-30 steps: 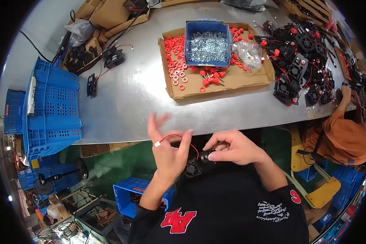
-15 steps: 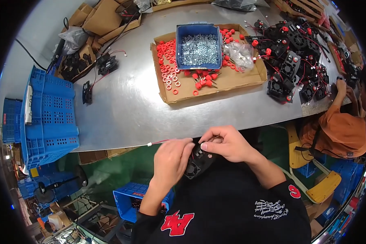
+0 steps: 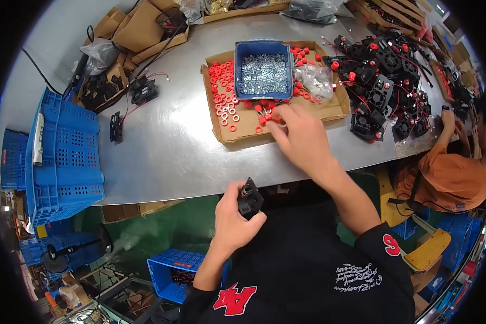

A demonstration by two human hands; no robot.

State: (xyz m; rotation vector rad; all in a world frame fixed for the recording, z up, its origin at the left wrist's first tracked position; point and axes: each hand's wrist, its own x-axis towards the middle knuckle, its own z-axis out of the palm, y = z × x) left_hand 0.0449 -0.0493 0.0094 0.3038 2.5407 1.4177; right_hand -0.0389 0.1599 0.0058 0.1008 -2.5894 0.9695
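My left hand (image 3: 233, 224) is wrapped round a black plastic fan housing (image 3: 249, 200), held up in front of the table's near edge. Beyond it, my right hand (image 3: 303, 135) reaches over the front of a shallow cardboard tray (image 3: 232, 136). Its thumb and fingertips are apart, at a loose pile of red-capped parts with thin metal stems (image 3: 265, 110); whether one is touched cannot be made out. In the tray a blue bin (image 3: 264, 97) holds many small shiny metal pieces (image 3: 263, 73). Red rings (image 3: 224, 102) lie left of the bin, a clear plastic bag (image 3: 316, 81) right of it.
A heap of black fan housings (image 3: 383, 81) with wires covers the table's right side. Two more black units (image 3: 143, 89) lie at left, near a blue crate (image 3: 67, 156). Another person in an orange shirt (image 3: 443, 178) sits at right. A blue basket (image 3: 164, 275) stands below.
Both hands were together on the fan housing. My right hand has let go and moved forward to the tray, while the left keeps the housing, now tilted upright.
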